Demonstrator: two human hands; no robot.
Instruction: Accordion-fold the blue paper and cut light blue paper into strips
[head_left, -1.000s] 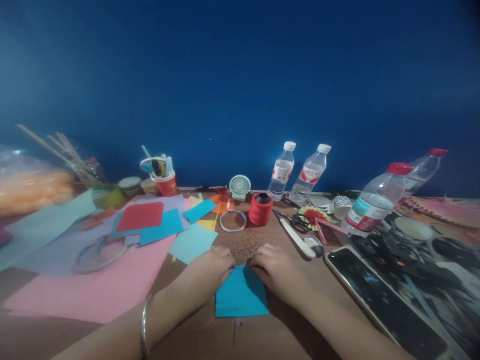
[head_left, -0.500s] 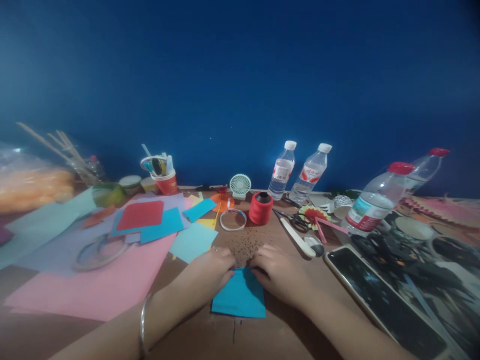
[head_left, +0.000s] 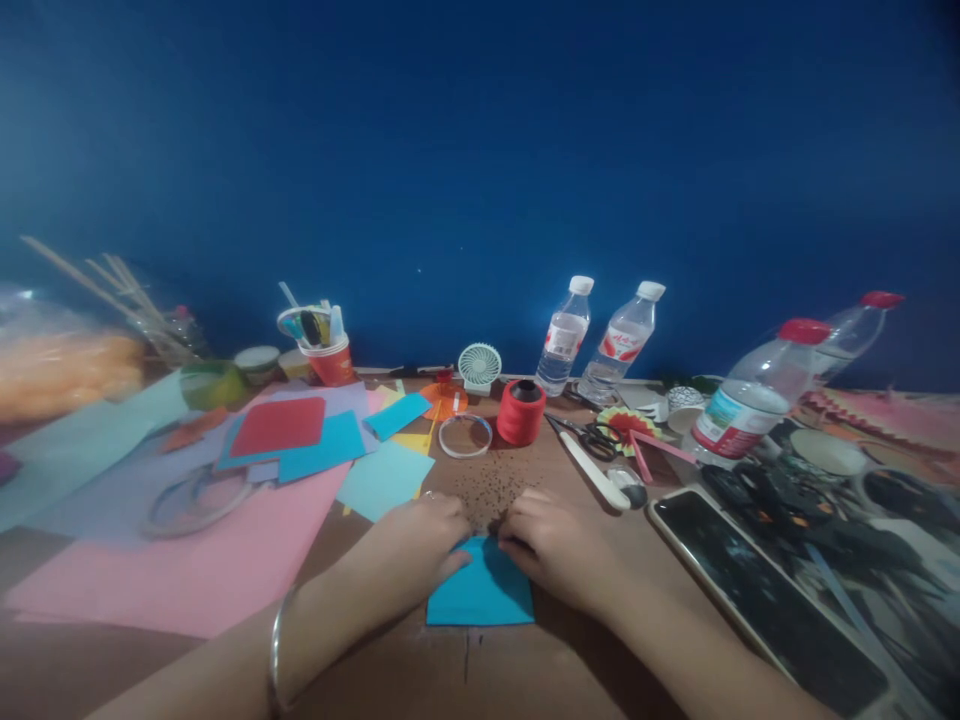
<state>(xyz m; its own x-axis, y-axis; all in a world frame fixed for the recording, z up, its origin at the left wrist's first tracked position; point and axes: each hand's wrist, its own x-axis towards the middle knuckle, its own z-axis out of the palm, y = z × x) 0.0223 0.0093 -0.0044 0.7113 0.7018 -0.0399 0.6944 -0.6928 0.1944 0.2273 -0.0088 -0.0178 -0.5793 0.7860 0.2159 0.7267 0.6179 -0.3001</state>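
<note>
A folded piece of blue paper (head_left: 481, 592) lies flat on the brown table in front of me. At its far left corner, my left hand (head_left: 429, 535) is closed, fingers curled over the edge. My right hand (head_left: 544, 535) grips the far right corner in the same way, its fingertips partly hidden. Just beyond both hands, small dark specks (head_left: 491, 485) are scattered on the tabletop. Behind them stand a red spool of thread (head_left: 522, 413) and a clear ring (head_left: 465, 437).
Coloured paper sheets (head_left: 180, 585) spread over the left side. On the right lie a phone (head_left: 765, 600), a white-handled knife (head_left: 592, 470) and scissors (head_left: 596, 440). Water bottles (head_left: 564, 340), a small fan (head_left: 479, 367) and a red cup (head_left: 330, 362) line the blue wall.
The near edge of the blue paper has shifted slightly away from me. Both hands keep almost the same place at its far corners, and the camera view has moved a little.
</note>
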